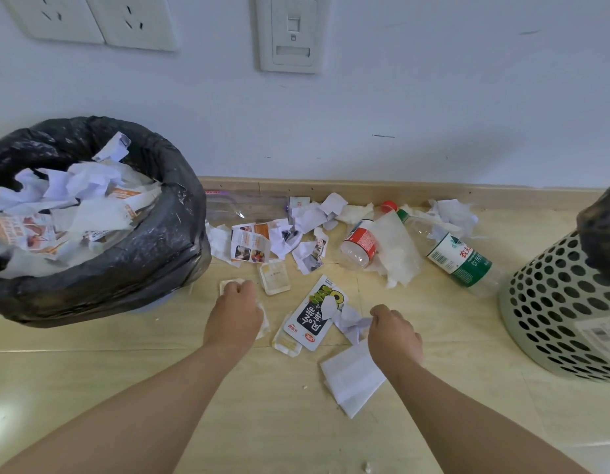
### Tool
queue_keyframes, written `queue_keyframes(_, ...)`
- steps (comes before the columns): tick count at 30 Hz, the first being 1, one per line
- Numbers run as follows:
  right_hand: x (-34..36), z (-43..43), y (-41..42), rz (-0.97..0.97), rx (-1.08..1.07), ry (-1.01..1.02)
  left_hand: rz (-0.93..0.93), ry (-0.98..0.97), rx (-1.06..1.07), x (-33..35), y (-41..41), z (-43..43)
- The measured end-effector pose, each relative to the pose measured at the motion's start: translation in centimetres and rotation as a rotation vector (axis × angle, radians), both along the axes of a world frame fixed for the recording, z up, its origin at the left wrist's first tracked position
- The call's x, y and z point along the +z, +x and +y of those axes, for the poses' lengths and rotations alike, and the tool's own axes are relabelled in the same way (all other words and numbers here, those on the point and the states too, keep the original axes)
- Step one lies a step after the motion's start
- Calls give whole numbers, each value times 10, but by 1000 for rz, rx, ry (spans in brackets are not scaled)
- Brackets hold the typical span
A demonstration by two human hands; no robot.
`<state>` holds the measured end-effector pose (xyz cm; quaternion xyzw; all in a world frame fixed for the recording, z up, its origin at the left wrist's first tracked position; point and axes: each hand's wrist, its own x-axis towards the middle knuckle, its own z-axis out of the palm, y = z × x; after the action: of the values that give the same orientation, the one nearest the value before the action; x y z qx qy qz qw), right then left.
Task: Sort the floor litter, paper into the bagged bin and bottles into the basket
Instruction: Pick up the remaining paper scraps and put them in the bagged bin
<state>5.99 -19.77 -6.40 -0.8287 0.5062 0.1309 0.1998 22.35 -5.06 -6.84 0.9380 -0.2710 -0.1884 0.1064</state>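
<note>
Fingers (237, 287) of the left hand (233, 314) curl down over a tan packet (227, 282). The knuckles hide the tips, so whether they grip it cannot be told. A white scrap (263, 321) peeks from under that palm. The right hand (394, 333) pinches a crumpled paper scrap (349, 323) at its ten o'clock, fingers bunched together, its wrist over a folded tissue (348, 381). The bagged bin (149, 258), heaped with paper, sits at nine o'clock, cut off by the left edge. The basket (553, 302) stands at three o'clock, partly out of frame. A red-label bottle (360, 242), half under tissue, and a green-label bottle (460, 258) lie at one o'clock. A clear plastic thing (242, 208) at twelve o'clock is hard to make out.
</note>
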Motion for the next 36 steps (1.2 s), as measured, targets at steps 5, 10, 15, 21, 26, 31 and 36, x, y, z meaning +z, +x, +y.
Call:
queue_keyframes(5, 2, 1, 1, -84, -32, 0, -8, 19, 0, 0, 5, 7)
queue_keyframes(10, 0, -4, 9, -83, 32, 48, -23, 57, -46, 3, 0, 7)
queue_keyframes(15, -15, 3, 11, 33, 96, 173, -16, 37, -64, 1, -3, 5)
queue_keyframes(21, -21, 9, 11, 19, 111, 273, -84, 71, -132, 2, -3, 4)
queue_keyframes(26, -17, 6, 16, -158, 30, 315, -76, 79, -182, 3, -5, 1)
queue_keyframes(31, -4, -4, 16, -388, -204, 425, 12, -28, -188, 7, -12, -12)
queue_keyframes(36, 0, -9, 6, -452, -339, 514, 177, -45, -259, 3, -30, -25)
